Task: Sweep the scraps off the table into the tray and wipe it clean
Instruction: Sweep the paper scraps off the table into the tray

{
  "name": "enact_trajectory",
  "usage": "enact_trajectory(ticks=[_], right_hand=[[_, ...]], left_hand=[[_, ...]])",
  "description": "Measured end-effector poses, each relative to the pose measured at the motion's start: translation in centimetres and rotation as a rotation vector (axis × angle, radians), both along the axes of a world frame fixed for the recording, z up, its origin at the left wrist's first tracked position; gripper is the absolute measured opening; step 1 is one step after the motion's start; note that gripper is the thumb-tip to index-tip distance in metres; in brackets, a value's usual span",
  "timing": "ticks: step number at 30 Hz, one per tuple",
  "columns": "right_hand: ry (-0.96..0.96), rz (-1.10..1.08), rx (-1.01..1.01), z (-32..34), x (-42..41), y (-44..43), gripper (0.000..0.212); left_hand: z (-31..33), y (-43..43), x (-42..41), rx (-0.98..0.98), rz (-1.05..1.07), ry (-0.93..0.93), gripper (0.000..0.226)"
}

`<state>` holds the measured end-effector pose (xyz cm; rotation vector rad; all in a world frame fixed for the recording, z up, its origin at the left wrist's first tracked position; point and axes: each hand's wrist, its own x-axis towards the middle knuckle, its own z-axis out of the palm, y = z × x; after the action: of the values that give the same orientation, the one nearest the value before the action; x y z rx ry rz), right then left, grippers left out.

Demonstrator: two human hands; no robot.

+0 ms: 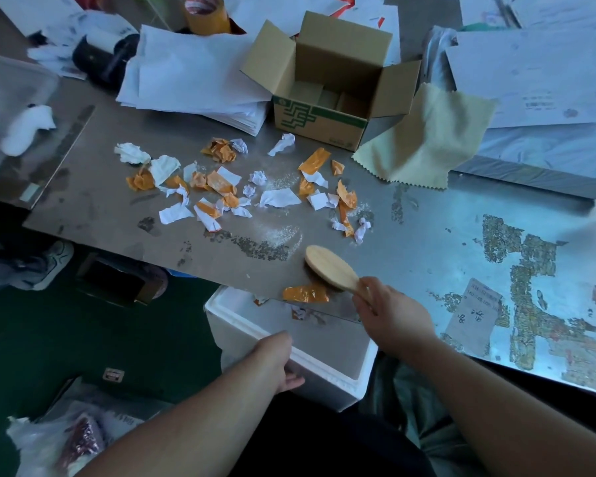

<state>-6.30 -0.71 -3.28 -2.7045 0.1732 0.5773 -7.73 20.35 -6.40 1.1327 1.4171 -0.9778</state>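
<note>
Several white and orange paper scraps (234,187) lie scattered over the middle of the grey table (427,235), with pale grains among them. My right hand (389,311) grips a wooden brush (331,266) at the table's near edge. An orange scrap (305,293) lies at that edge beside the bristles. Below the edge is a white foam tray (255,335), held by its near rim in my left hand (279,363). A few scraps lie inside the tray. A pale yellow cloth (424,139) rests on the table at the back right.
An open cardboard box (327,84) stands behind the scraps, next to a stack of white papers (193,74). A tape roll (205,12) is at the back. Worn sticker patches (530,287) cover the table's right side. A clear plastic bin (11,108) sits at far left.
</note>
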Motion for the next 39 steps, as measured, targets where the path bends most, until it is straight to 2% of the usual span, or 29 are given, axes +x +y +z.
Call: enact_trajectory(ticks=[4, 7, 13, 16, 19, 23, 29, 33, 36, 39], right_hand=[[-0.028, 0.086, 0.056, -0.3, -3.4, 0.8, 0.03], [-0.061, 0.072, 0.062, -0.1, -3.8, 0.3, 0.032], [-0.209, -0.222, 0.019, 0.4, 1.1, -2.8, 0.03], [-0.204, -0.297, -0.037, 0.0, 3.0, -4.9, 0.027], [-0.1, -0.27, -0.111, -0.8, 2.8, -5.6, 0.024], [-0.035, -0.151, -0.1, -1.1, -0.4, -4.2, 0.021], [-0.041, 0.069, -0.061, -1.1, -4.9, -2.9, 0.04], [-0.107, -0.028, -0.054, -1.2, -3.3, -3.7, 0.028], [-0.121, -0.152, -0.062, -1.5, -0.7, -4.3, 0.027], [-0.07, -0.152, -0.094, -1.6, 0.7, -4.6, 0.029]], left_hand=[[-0.3, -0.1, 0.0, -0.012, 0.002, 0.002, 0.024], [-0.6, -0.1, -0.1, -0.023, -0.012, -0.003, 0.026], [-1.1, 0.2, -0.3, -0.016, -0.024, -0.016, 0.028], [-1.1, 0.2, -0.4, -0.021, -0.037, -0.018, 0.033], [-1.2, 0.2, -0.4, -0.013, -0.046, -0.011, 0.034], [-1.3, 0.2, -0.3, -0.003, -0.051, -0.007, 0.033], [-1.9, 0.0, -0.3, -0.004, -0.062, -0.002, 0.029], [-1.9, 0.2, -0.4, -0.008, -0.054, 0.006, 0.03], [-1.7, 0.3, -0.5, -0.021, -0.055, 0.002, 0.035], [-1.7, 0.4, -0.6, -0.016, -0.054, 0.0, 0.034]])
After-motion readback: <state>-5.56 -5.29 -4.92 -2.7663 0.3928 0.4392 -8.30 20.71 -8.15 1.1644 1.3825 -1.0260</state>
